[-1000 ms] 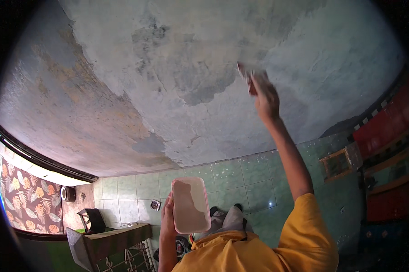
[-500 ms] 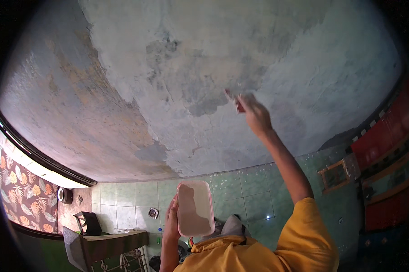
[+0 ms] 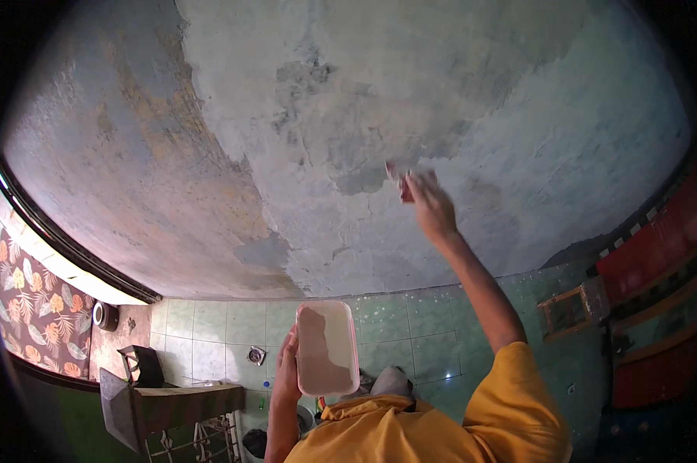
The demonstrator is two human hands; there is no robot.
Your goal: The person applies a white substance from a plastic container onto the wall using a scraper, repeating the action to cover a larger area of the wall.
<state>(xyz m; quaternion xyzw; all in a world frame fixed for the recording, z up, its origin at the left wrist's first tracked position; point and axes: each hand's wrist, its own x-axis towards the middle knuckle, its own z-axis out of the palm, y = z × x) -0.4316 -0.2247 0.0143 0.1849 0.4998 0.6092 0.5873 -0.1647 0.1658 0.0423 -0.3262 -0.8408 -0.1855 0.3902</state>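
My left hand (image 3: 287, 363) grips a rectangular plastic tub (image 3: 356, 351) with a pinkish rim by its left side, in front of my body. Inside the tub lies a pale, greyish-white layer, part of it darker. High and to the right, my right hand (image 3: 433, 207) is closed round a small red hand tool (image 3: 391, 168). Motion smears this tool, so whether it is a brush or a scraper cannot be told. Its tip is at the wall (image 3: 418, 255), beside the lower edge of a darker grey patch (image 3: 360, 179).
Green floor tiles (image 3: 387, 355) run along the wall's foot. At the lower left stand a bench-like piece of furniture (image 3: 186, 405), a black bag (image 3: 144, 366) and a patterned curtain (image 3: 40, 309). A wooden frame (image 3: 565, 312) and red furniture (image 3: 638, 251) stand at the right.
The view has shifted slightly, so the wall patches sit further right and lower. My right hand stays by the grey patch with the tool; my left still holds the tub.
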